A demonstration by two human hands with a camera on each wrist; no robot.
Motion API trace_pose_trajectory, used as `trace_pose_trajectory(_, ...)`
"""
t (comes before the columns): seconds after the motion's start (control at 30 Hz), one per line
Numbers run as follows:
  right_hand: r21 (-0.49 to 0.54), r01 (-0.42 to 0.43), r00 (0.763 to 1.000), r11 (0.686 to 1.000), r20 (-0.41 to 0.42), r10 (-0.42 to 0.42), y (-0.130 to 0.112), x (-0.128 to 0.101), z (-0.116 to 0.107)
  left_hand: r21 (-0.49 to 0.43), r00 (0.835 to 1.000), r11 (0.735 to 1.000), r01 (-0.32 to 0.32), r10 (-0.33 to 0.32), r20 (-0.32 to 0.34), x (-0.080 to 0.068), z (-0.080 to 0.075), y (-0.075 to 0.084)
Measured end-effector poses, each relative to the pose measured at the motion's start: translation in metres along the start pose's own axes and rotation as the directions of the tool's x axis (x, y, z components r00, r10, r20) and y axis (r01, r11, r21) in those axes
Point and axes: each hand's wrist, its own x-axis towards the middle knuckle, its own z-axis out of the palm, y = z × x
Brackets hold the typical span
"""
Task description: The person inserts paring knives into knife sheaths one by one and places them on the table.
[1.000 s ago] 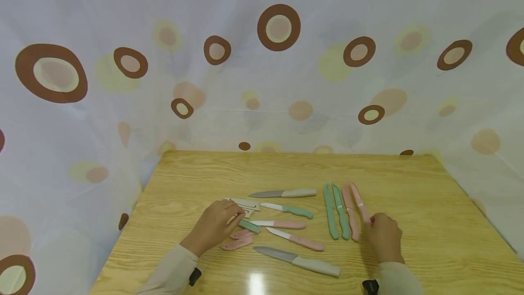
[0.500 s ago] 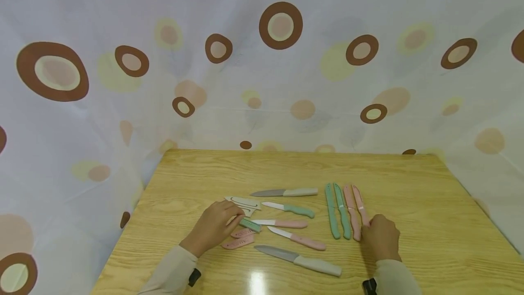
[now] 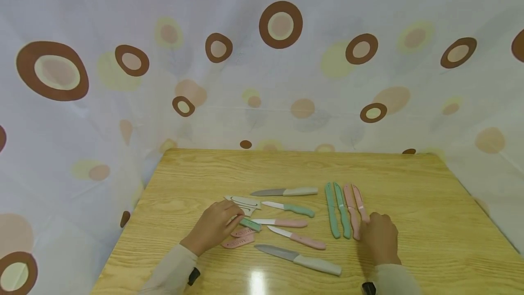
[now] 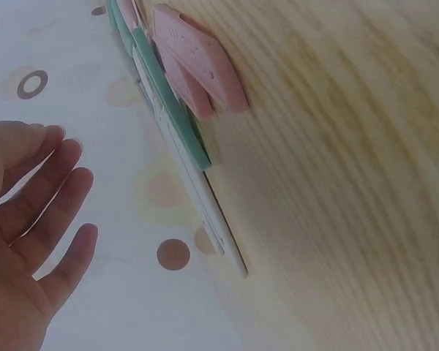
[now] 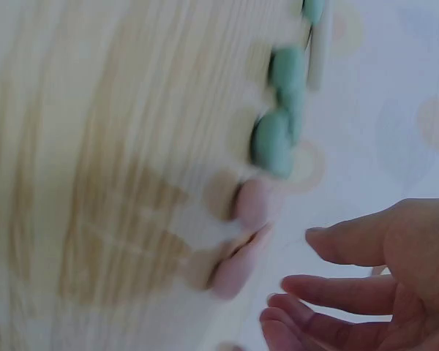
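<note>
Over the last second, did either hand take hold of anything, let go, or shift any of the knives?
The right hand drew back slightly toward the person from the near end of the outermost pink knife, its fingers now loose and holding nothing. That knife shifted a little and now lies closer alongside its pink neighbour. The left hand stayed by the green sheath, and the other knives kept their places.

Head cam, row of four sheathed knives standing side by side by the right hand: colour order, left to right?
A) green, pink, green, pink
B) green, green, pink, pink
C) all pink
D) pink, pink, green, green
B: in the head view two green sheathed knives lie left of two pink sheathed knives, with the right hand at the pink ones' near ends.
</note>
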Motion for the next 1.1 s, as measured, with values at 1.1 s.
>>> trace_pose_trajectory(1.1,0.130,0.182,0.979,0.975,0.070,-0.192,-0.070,-0.085,0.015,0.193,0.947,0.981,-0.009,-0.053,0.316,0.046,0.038,-0.050)
